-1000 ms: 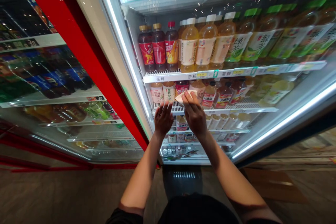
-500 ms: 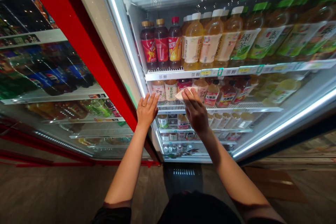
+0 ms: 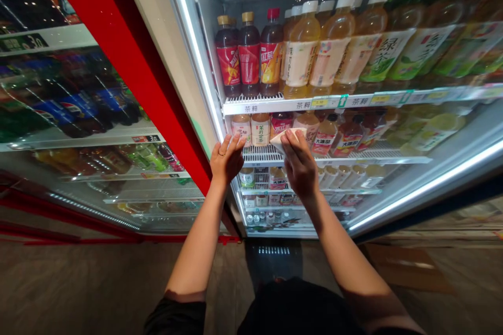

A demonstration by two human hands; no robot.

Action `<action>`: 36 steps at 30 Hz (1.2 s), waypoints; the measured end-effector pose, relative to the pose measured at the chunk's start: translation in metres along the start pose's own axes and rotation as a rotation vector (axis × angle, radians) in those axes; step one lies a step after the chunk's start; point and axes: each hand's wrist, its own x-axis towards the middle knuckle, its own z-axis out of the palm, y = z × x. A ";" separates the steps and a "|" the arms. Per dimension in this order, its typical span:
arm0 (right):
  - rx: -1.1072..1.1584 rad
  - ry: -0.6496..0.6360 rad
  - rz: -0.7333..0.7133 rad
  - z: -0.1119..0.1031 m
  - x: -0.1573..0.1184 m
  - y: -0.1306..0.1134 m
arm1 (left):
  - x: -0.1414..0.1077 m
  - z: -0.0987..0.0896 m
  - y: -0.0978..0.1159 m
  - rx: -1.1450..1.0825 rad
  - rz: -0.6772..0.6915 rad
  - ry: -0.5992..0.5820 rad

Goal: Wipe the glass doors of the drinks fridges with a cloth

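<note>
On the tall glass door (image 3: 173, 57) of a white-framed drinks cooler, a person's right hand (image 3: 299, 168) seems to press a folded white cloth (image 3: 287, 140) flat, its fingers curled firmly over it. The cloth's long axis lies nearly level, its pointed end aimed at the left hand (image 3: 228, 159), which is open and empty, fingers spread, closer to the door's hinge-side frame. Plastic bottles of tea (image 3: 334, 44) stand behind the glass.
</note>
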 end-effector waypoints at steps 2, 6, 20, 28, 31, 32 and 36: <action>0.002 0.022 0.052 0.004 -0.005 -0.004 | -0.001 0.000 0.000 0.000 0.019 0.000; -0.002 -0.029 0.007 0.014 -0.003 -0.015 | 0.001 -0.002 0.004 0.027 0.055 0.010; 0.034 0.014 0.023 0.036 0.007 -0.037 | 0.007 -0.016 0.013 0.019 0.099 -0.017; -0.033 0.079 0.061 0.032 0.002 -0.034 | 0.009 -0.015 0.013 -0.024 0.072 -0.047; -0.025 0.039 0.058 0.039 0.001 -0.040 | 0.009 -0.015 0.012 -0.027 0.077 -0.045; -0.031 0.032 0.055 0.041 0.003 -0.042 | 0.009 -0.015 0.012 -0.018 0.087 -0.036; -0.048 0.075 0.039 0.041 0.013 -0.044 | 0.009 -0.016 0.012 0.029 0.136 0.032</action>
